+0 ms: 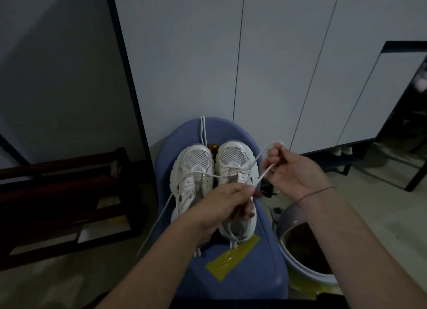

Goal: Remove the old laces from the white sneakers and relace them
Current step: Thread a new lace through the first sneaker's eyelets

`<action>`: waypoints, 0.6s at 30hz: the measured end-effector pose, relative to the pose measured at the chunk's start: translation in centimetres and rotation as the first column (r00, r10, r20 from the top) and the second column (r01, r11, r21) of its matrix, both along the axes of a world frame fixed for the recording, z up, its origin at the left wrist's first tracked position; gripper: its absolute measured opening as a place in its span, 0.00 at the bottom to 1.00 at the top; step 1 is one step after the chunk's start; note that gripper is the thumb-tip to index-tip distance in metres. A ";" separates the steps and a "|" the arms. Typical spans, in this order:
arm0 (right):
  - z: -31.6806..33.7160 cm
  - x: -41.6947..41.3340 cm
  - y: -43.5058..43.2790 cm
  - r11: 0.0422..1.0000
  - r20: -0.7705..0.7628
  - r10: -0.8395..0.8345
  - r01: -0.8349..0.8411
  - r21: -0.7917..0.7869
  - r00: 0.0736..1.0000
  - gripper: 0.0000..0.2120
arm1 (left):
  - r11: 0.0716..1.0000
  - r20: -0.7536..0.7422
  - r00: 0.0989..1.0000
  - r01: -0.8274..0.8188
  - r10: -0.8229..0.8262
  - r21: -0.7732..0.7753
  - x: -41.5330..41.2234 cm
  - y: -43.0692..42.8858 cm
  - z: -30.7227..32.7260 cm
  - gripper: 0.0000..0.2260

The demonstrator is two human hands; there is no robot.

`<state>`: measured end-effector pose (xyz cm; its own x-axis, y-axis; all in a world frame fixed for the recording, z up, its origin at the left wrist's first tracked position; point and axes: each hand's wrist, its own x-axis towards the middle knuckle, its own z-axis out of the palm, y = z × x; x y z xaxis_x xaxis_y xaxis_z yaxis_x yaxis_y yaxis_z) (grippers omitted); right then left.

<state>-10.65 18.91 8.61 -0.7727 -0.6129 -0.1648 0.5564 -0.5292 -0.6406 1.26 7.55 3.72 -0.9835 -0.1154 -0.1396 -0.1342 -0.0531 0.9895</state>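
Observation:
Two white sneakers stand side by side on a blue plastic stool (265,244), toes pointing away from me: the left sneaker (193,167) and the right sneaker (233,160). My left hand (221,207) hovers over the right sneaker's tongue and pinches a white lace (260,177). My right hand (293,172), just right of the shoes, grips the same lace, which loops above its fingers. Another lace end (159,216) trails off the left sneaker down the stool's left side. Two loose lace ends (203,130) lie on the stool beyond the toes.
A strip of yellow tape (231,258) is stuck on the stool's near part. A round bin (300,246) with dark contents stands at the right. A dark wooden rack (64,200) is at the left. White cabinet doors (254,66) rise behind the stool.

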 end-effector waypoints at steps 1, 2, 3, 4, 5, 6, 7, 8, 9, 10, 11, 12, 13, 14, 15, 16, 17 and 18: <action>-0.3 -1.0 0.4 0.998 0.015 -0.054 0.054 0.014 0.998 0.14 | 1.000 0.000 1.000 -0.024 0.024 0.004 0.0 -0.9 0.1 0.12; -0.7 -1.9 1.0 0.993 0.034 -0.113 0.111 0.041 0.993 0.13 | 0.997 0.008 0.997 -0.072 0.072 -0.019 0.0 -1.9 0.1 0.12; -1.1 -2.7 1.6 0.981 0.033 -0.167 0.163 0.105 0.985 0.12 | 0.992 0.014 0.993 -0.119 0.119 -0.050 0.0 -3.0 0.1 0.13; -1.5 -3.4 2.2 0.952 -0.023 -0.204 0.204 0.230 0.979 0.11 | 0.983 0.018 0.987 -0.158 0.161 -0.091 0.1 -3.9 0.1 0.13; -2.1 -3.9 2.8 0.859 -0.164 -0.202 0.255 0.444 0.965 0.10 | 0.974 0.025 0.981 -0.186 0.191 -0.128 0.1 -4.7 -0.1 0.13; -2.8 -4.1 3.2 0.660 -0.363 -0.114 0.343 0.668 0.925 0.09 | 0.965 0.032 0.978 -0.197 0.205 -0.175 0.1 -5.3 -0.3 0.14; -3.2 -4.0 3.4 0.441 -0.546 0.026 0.480 0.758 0.838 0.10 | 0.954 0.037 0.977 -0.194 0.208 -0.230 0.0 -5.5 -0.5 0.14; -3.3 -3.4 3.0 0.336 -0.679 0.152 0.608 0.719 0.719 0.11 | 0.940 0.037 0.979 -0.180 0.199 -0.290 -0.1 -5.4 -0.5 0.14; -3.2 -2.3 2.3 0.370 -0.751 0.223 0.658 0.656 0.622 0.11 | 0.924 0.029 0.982 -0.167 0.188 -0.344 -0.3 -4.9 -0.5 0.14; -3.1 -0.8 1.4 0.506 -0.778 0.272 0.604 0.616 0.566 0.10 | 0.910 0.014 0.984 -0.156 0.175 -0.384 -0.6 -4.4 -0.5 0.13; -3.2 0.7 0.3 0.632 -0.774 0.361 0.473 0.614 0.521 0.09 | 0.901 -0.001 0.985 -0.156 0.170 -0.404 -1.0 -4.0 -0.5 0.12; -3.6 2.1 -0.9 0.703 -0.754 0.468 0.324 0.633 0.461 0.09 | 0.904 -0.013 0.985 -0.165 0.174 -0.395 -1.4 -3.7 -0.5 0.10; -4.3 2.8 -1.7 0.710 -0.735 0.562 0.234 0.664 0.380 0.09 | 0.913 -0.016 0.984 -0.173 0.180 -0.370 -1.8 -3.7 -0.6 0.10; -5.0 3.0 -2.2 0.697 -0.722 0.619 0.208 0.686 0.310 0.09 | 0.920 -0.016 0.983 -0.177 0.183 -0.349 -2.0 -3.7 -0.5 0.11; -5.4 2.7 -2.4 0.670 -0.713 0.646 0.246 0.700 0.272 0.06 | 0.921 -0.015 0.983 -0.179 0.185 -0.347 -2.1 -4.0 -0.5 0.12; -5.3 2.1 -2.3 0.655 -0.709 0.656 0.270 0.705 0.260 0.04 | 0.918 -0.011 0.985 -0.166 0.174 -0.360 -2.1 -4.3 -0.4 0.13; -5.3 1.1 -2.0 0.635 -0.707 0.665 0.316 0.704 0.241 0.09 | 0.913 -0.002 0.987 -0.152 0.164 -0.378 -2.0 -4.6 -0.4 0.14; -5.1 0.3 -1.6 0.620 -0.707 0.663 0.350 0.702 0.245 0.13 | 0.913 0.012 0.988 -0.136 0.152 -0.386 -1.9 -4.9 -0.3 0.14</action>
<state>-10.37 17.26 3.50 -0.5529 -0.8232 0.1292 -0.6284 0.3101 -0.7135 -0.62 2.68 3.47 -0.9466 -0.3079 -0.0960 -0.1943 0.3069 0.9317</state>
